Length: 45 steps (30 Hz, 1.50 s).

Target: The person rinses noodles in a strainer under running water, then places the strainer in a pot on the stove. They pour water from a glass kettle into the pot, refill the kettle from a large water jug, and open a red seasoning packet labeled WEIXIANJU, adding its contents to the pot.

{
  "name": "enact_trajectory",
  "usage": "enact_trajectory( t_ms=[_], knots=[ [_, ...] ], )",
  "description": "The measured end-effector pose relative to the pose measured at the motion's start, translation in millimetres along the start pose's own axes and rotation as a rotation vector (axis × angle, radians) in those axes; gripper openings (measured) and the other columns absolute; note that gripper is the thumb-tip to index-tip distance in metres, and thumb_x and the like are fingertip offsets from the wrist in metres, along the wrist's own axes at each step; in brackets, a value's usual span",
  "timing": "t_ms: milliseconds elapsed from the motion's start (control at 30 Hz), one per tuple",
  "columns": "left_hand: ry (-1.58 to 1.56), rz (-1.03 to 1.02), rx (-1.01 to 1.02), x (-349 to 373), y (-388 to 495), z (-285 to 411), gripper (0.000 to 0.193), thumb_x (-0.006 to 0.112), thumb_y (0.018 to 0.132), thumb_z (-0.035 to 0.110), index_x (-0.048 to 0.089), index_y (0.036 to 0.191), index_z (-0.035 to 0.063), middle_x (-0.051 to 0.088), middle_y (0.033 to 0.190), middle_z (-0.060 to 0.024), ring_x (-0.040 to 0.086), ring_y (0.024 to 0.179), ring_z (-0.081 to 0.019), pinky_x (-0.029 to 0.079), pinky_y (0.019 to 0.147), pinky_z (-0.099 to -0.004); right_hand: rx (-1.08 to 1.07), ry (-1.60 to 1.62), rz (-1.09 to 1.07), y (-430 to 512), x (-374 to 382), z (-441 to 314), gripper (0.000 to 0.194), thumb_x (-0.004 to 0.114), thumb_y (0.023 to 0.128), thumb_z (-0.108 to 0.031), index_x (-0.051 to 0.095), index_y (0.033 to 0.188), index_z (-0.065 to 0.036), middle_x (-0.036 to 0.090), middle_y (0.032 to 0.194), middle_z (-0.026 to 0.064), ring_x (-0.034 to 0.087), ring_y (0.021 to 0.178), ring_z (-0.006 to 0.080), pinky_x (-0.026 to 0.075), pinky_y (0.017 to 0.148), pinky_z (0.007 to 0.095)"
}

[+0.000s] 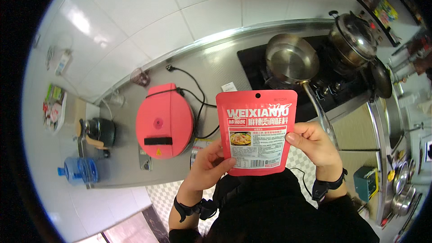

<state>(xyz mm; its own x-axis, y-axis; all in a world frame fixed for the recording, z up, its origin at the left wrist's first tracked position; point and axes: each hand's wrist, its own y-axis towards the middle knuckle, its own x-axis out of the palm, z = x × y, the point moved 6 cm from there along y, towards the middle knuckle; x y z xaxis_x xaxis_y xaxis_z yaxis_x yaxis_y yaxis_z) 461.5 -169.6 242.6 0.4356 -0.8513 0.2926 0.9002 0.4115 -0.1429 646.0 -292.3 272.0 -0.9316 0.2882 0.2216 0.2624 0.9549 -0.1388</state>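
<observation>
Both hands hold up a red seasoning pouch [257, 133] in front of my body, its printed face with a food picture turned towards me. My left hand [211, 165] pinches the pouch's lower left edge, thumb on the front. The right edge is between the thumb and fingers of my right hand [308, 141]. Behind the pouch, a small white box [229, 87] shows on the steel counter. To the left lies a closed red round electric griddle [164, 121] with a black cable. Another printed packet [199, 145] is partly hidden behind my left hand.
On the black gas hob [249, 60] stand a steel saucepan [292, 57], its handle pointing towards me, and a lidded pot [354, 40]. A phone [145, 160], a black kettle [101, 131] and a blue water bottle [81, 170] are at the left. Pans hang or stand far right.
</observation>
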Motion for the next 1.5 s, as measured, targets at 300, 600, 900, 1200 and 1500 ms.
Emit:
enact_trajectory(
  t_ms=[300,600,900,1200,1500],
  knots=[
    [0.055,-0.201,0.0,15.8,21.7,-1.8,0.045,0.054,0.093,-0.003,0.04,0.136,-0.0043,0.063,0.12,-0.0137,0.059,0.107,-0.0147,0.047,0.089,-0.0289,-0.041,0.045,0.025,-24.7,-13.8,-8.1,0.028,0.049,0.1,-0.015,0.062,0.117,0.004,0.065,0.086,0.0019,0.051,0.065,0.0048,0.042,0.057,0.0209],
    [0.064,-0.22,-0.013,17.0,19.0,-7.2,0.05,0.056,0.09,-0.004,0.04,0.137,-0.0035,0.06,0.126,-0.0171,0.058,0.114,-0.0205,0.047,0.096,-0.034,-0.025,0.054,0.06,-30.2,-16.1,-1.8,0.027,0.051,0.1,-0.016,0.063,0.115,0.003,0.067,0.088,0.0021,0.053,0.066,0.005,0.042,0.056,0.0207],
    [-0.02,-0.17,0.014,10.1,6.6,-8.7,0.045,0.052,0.092,-0.006,0.04,0.136,-0.0042,0.062,0.122,-0.0146,0.059,0.113,-0.0175,0.045,0.096,-0.0316,-0.022,0.039,0.005,-20.3,-8.6,5.0,0.027,0.05,0.1,-0.014,0.063,0.116,0.003,0.068,0.09,0.0022,0.053,0.067,0.0043,0.042,0.056,0.0201],
    [0.035,-0.128,0.012,2.7,-2.8,-5.6,0.047,0.054,0.093,-0.004,0.039,0.137,-0.0041,0.064,0.119,-0.0138,0.06,0.111,-0.0169,0.046,0.096,-0.0319,0.003,0.036,-0.028,-10.4,-0.7,9.1,0.027,0.051,0.1,-0.015,0.064,0.115,0.002,0.068,0.088,0.0016,0.054,0.066,0.0043,0.043,0.056,0.0199],
    [0.028,-0.096,-0.011,-0.6,-8.4,-4.0,0.045,0.055,0.092,-0.004,0.042,0.135,-0.0042,0.065,0.118,-0.0136,0.06,0.109,-0.0161,0.046,0.095,-0.031,0.018,0.058,-0.026,-8.0,1.2,13.9,0.027,0.051,0.1,-0.016,0.064,0.115,0.002,0.067,0.087,0.0011,0.053,0.067,0.0039,0.043,0.056,0.0197]
  ],
)
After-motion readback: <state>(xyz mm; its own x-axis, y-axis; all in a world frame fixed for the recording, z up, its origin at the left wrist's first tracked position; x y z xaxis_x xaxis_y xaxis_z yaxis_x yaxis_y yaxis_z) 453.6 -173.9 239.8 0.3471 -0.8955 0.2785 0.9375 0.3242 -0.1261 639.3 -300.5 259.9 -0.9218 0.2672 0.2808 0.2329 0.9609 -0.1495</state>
